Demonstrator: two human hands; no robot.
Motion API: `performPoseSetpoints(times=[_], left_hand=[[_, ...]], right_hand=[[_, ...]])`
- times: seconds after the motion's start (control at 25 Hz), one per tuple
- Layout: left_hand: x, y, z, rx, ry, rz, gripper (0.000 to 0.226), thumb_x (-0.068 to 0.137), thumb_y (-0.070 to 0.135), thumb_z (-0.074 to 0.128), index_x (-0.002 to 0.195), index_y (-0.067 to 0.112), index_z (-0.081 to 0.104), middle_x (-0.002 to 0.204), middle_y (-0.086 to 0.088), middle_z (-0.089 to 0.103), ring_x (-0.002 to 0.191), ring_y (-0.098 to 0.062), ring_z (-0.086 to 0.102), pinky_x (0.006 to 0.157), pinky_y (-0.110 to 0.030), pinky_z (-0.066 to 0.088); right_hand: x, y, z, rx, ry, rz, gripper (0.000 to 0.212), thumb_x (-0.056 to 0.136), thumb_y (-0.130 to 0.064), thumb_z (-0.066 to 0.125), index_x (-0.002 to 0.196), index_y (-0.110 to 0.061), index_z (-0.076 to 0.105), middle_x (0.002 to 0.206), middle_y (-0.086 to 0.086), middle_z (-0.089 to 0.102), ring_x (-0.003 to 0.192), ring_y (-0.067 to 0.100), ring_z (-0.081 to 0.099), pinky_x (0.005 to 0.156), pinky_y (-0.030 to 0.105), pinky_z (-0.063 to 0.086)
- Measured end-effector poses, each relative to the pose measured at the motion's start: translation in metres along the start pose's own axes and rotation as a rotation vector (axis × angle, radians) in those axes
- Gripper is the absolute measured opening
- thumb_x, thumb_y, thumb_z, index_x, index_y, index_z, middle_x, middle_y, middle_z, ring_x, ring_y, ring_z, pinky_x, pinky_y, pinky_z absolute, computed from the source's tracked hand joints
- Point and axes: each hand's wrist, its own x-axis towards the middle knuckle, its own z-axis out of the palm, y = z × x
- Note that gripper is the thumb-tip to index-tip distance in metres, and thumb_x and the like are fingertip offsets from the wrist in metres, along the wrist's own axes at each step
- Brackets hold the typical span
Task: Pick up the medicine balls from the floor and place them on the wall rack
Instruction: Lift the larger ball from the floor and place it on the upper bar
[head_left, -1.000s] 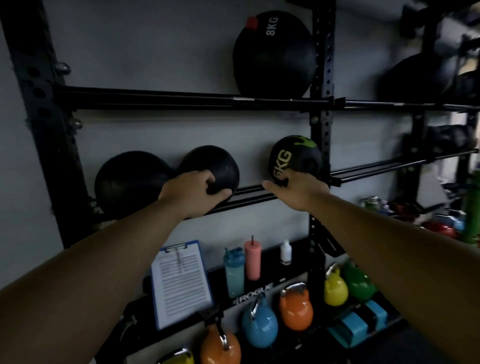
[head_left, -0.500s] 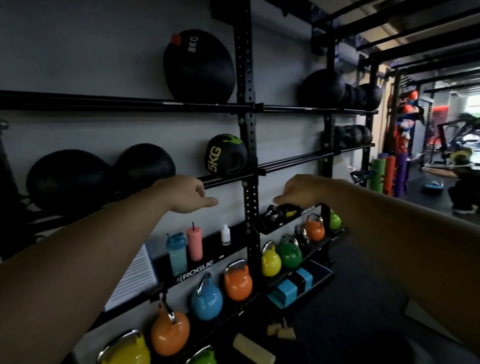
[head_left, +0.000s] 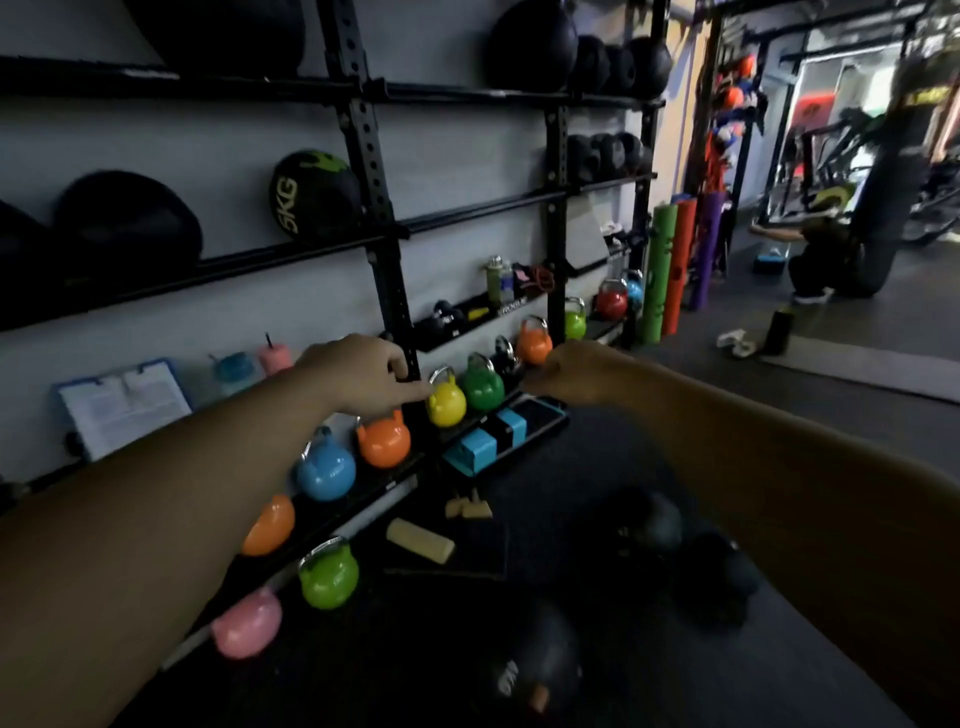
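On the black wall rack a black and green 5KG medicine ball rests on the middle rail, with a plain black ball to its left. Three dark medicine balls lie on the floor: one near the middle, one to its right, one at the bottom with pale lettering. My left hand and my right hand hang in the air in front of the rack, below the middle rail. Both hold nothing, fingers loosely curled.
Coloured kettlebells line the low shelf. A clipboard, bottles and a blue block sit near it. Yellow foam pieces lie on the floor. Upright foam rollers and a crouching person are at the right.
My hands have left the balls on the middle rail and dropped lower. My view has swung right and down, bringing the floor and its dark balls into sight.
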Motion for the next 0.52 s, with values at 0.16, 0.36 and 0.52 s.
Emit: performPoseSetpoints(times=[0.16,0.36,0.52], left_hand=[[-0.016,0.054,0.039,0.016,-0.031,0.043,0.056,0.080,0.090,0.059,0.106,0.041,0.068,0.116,0.006,0.073,0.103,-0.021,0.066,0.087,-0.036,0.055],[-0.018,0.084,0.091,-0.035,-0.051,0.059,0.078,0.083,0.088,0.060,0.135,0.031,0.066,0.134,-0.001,0.070,0.121,-0.028,0.066,0.088,-0.037,0.051],[-0.012,0.074,0.135,-0.132,-0.053,0.052,0.075,0.084,0.083,0.064,0.134,0.027,0.066,0.130,-0.001,0.069,0.119,-0.026,0.066,0.094,-0.041,0.054]], right_hand=[[-0.033,0.046,0.031,0.014,-0.036,0.047,0.051,0.104,-0.051,0.052,0.120,-0.006,0.069,0.101,0.008,0.061,0.105,0.031,0.061,0.079,0.030,0.037],[-0.040,0.088,0.071,-0.019,-0.041,0.101,0.053,0.099,-0.061,0.051,0.112,-0.013,0.070,0.102,0.007,0.065,0.096,0.027,0.063,0.082,0.037,0.052],[-0.027,0.107,0.114,0.032,-0.053,0.179,0.054,0.091,-0.072,0.049,0.107,-0.023,0.065,0.108,0.002,0.066,0.086,0.021,0.061,0.078,0.036,0.052]])
